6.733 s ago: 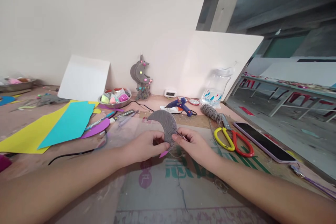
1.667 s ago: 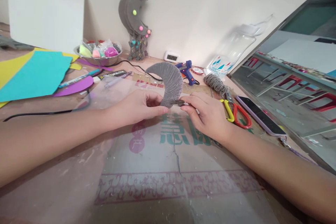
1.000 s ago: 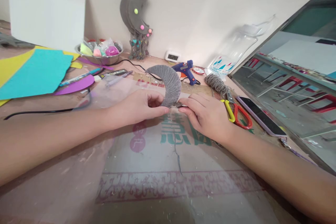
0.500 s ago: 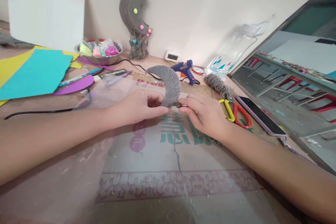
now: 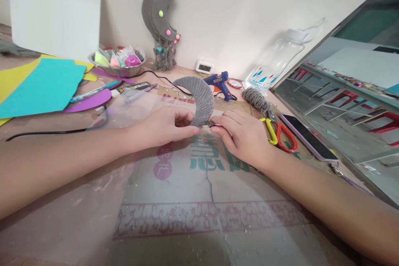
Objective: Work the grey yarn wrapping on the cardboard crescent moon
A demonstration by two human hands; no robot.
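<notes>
A crescent moon (image 5: 204, 97) wrapped in grey yarn stands upright above the sheet, its hollow side to the left. My left hand (image 5: 170, 124) pinches its lower end between thumb and fingers. Close by on the right, my right hand (image 5: 241, 133) is closed, its thumb and forefinger pressed together at a small dark bit beside the crescent's base. Exactly what those fingers hold is too small to tell. Under both hands lies a clear plastic sheet over printed cardboard (image 5: 193, 191).
Behind the crescent are a blue glue gun (image 5: 220, 85) and a small clock (image 5: 204, 67). Grey yarn (image 5: 256, 99), scissors (image 5: 286, 137) and a phone (image 5: 308, 136) lie right. Coloured sheets (image 5: 43, 87) and a metal bowl (image 5: 118, 68) are left. A decorated moon (image 5: 160, 16) hangs behind.
Both hands keep their grip, and the crescent stays almost in place. My right hand's fingers have shifted very slightly to the left.
</notes>
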